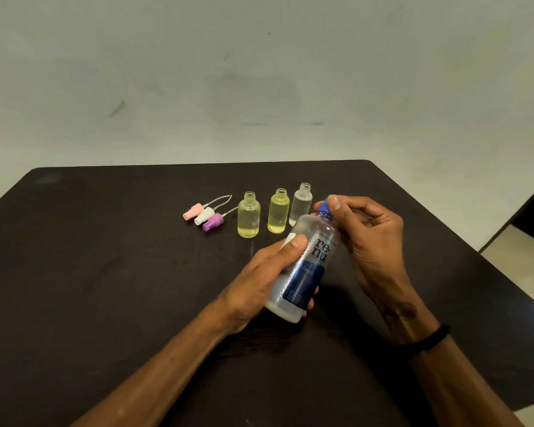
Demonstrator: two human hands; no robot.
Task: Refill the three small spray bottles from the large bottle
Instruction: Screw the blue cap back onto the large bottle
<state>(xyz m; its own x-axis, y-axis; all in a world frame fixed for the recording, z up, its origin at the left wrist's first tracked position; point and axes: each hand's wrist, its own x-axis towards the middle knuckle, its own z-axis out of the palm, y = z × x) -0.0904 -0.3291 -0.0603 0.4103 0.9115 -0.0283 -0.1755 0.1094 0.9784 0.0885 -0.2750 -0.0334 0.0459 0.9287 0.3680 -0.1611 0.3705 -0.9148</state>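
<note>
My left hand [261, 280] grips the large clear bottle [305, 266] with a blue label, tilted above the table. My right hand [364, 232] pinches its blue cap [325, 206] at the top. Behind it stand three small open bottles without spray heads: a yellowish-clear one [248, 214] at the left, a yellow one [278, 211] in the middle, and a clear one [301, 201] at the right, partly hidden by the large bottle. Their three spray heads lie to the left: pink [192, 211], white [204, 216] and purple [213, 222], each with a thin tube.
Everything sits on a dark table [105, 272] set against a pale wall [259, 87]. The table's right edge drops off to a light floor [512, 241]. A black band [429, 340] circles my right wrist.
</note>
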